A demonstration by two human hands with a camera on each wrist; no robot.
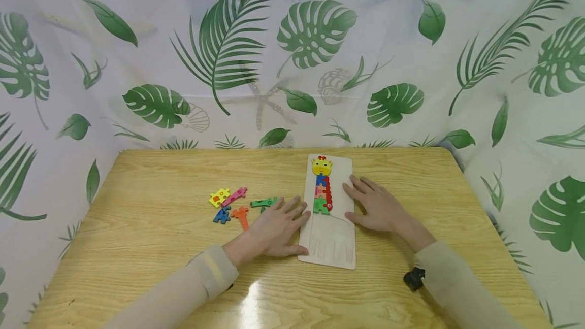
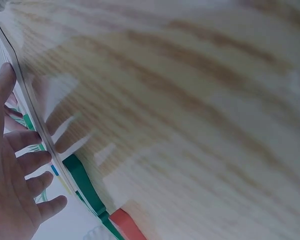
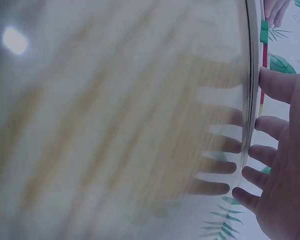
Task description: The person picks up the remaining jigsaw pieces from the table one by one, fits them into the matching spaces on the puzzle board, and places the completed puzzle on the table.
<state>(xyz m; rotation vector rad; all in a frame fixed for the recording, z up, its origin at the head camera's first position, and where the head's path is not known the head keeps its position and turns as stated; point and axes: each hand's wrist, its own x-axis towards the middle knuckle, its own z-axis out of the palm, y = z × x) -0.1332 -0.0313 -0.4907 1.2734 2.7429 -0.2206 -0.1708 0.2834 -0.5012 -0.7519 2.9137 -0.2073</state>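
A pale wooden puzzle board (image 1: 331, 240) lies lengthwise on the table. In its upper part sit a yellow giraffe head (image 1: 322, 167), a blue piece (image 1: 320, 181), a pink piece (image 1: 319, 192), a green piece (image 1: 321, 206) and a red mane piece (image 1: 327, 189). The recess below shows bare wood with leg outlines. My left hand (image 1: 280, 227) rests at the board's left edge, fingers extended and thumb near the lower corner. Along the right edge, my right hand (image 1: 377, 207) touches the board with spread fingers. Both wrist views show fingertips at the board's rim (image 2: 32, 107).
Loose puzzle pieces lie left of the board: yellow (image 1: 218, 197), pink (image 1: 235, 196), blue (image 1: 222, 215), orange (image 1: 240, 215) and green (image 1: 262, 202), the last close to my left fingers. The wooden table (image 1: 155, 207) ends at a leaf-patterned curtain (image 1: 247, 131).
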